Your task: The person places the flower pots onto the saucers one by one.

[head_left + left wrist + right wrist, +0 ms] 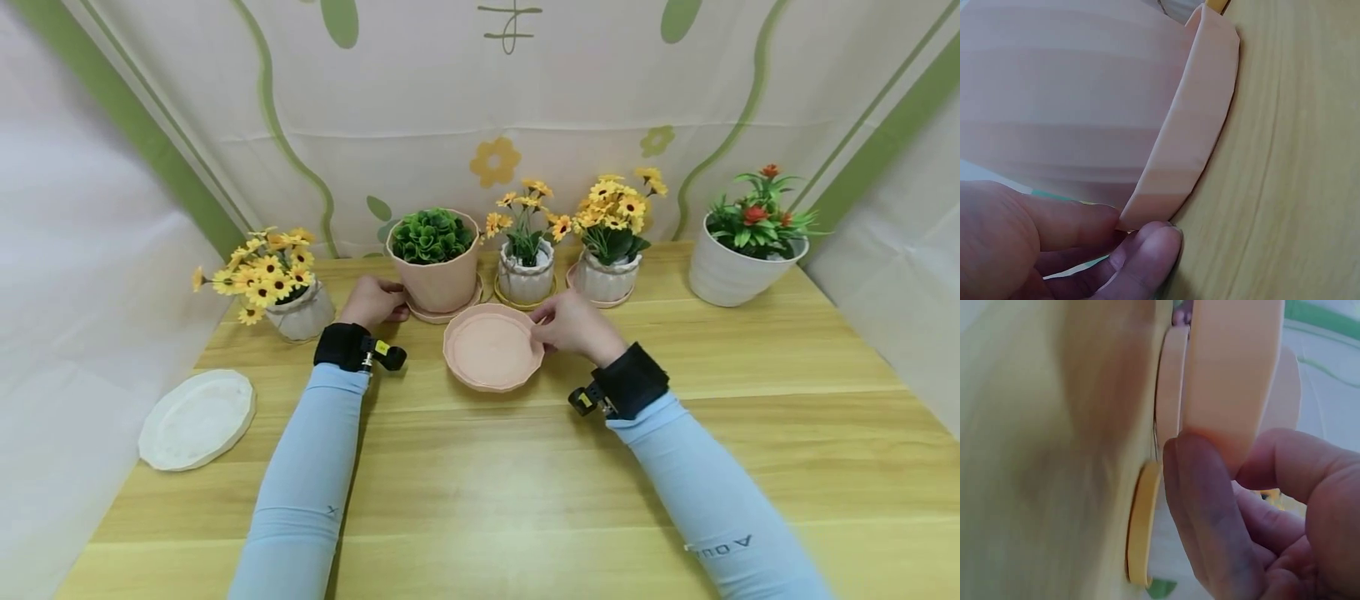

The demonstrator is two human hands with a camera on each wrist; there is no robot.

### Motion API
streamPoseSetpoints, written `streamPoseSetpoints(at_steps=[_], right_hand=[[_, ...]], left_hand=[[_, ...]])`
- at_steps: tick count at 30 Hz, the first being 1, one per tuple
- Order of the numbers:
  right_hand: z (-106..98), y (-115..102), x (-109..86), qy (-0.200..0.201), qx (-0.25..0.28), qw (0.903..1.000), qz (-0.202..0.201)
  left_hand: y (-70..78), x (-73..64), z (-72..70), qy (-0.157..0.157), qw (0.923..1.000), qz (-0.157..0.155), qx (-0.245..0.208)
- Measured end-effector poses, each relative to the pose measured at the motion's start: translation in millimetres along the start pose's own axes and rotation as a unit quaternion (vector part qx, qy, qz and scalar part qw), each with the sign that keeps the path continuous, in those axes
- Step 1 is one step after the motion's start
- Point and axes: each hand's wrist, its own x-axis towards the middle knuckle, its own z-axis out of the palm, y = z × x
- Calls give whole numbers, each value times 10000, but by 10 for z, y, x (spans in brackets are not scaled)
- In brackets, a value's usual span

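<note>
My left hand (372,302) is at the left side of a large pink pot (441,282) with a green leafy plant. In the left wrist view its thumb and fingers pinch the rim of the pink saucer (1180,140) under that pot. With thumb and fingers, my right hand (576,325) grips the right edge of another pink saucer (492,348), which holds nothing. The right wrist view shows this saucer (1235,369) raised off the wood, its wall between the thumb and fingers. Beyond it stands a small white pot (527,282) of yellow flowers on a yellow saucer (1141,528).
Right of centre, a white pot (609,279) of yellow flowers stands on a pink saucer. A white pot (738,271) with red flowers is at far right. On the left are a tilted-looking white flowerpot (302,315) and a white saucer (197,421). A curtain (420,92) hangs behind the wooden table (510,492).
</note>
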Motion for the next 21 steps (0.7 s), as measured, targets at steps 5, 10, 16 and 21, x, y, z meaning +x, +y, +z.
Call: streamPoseSetpoints(at_steps=[5,10,16,21], right_hand=[[151,-105,51,-150,-166,9997,68],[286,-185,91,-221,-258,9994,-24],[394,-234,102,-256,-242,9993,-96],[446,-240,103,-312,-187,9993,-36]], left_hand=[[3,16,9,9,10000,-38,-22],[7,32,5,-31,10000,-79,15],[13,30,4,-68,10000,-63,-10],[35,-16,3,-59,10000,-27,71]])
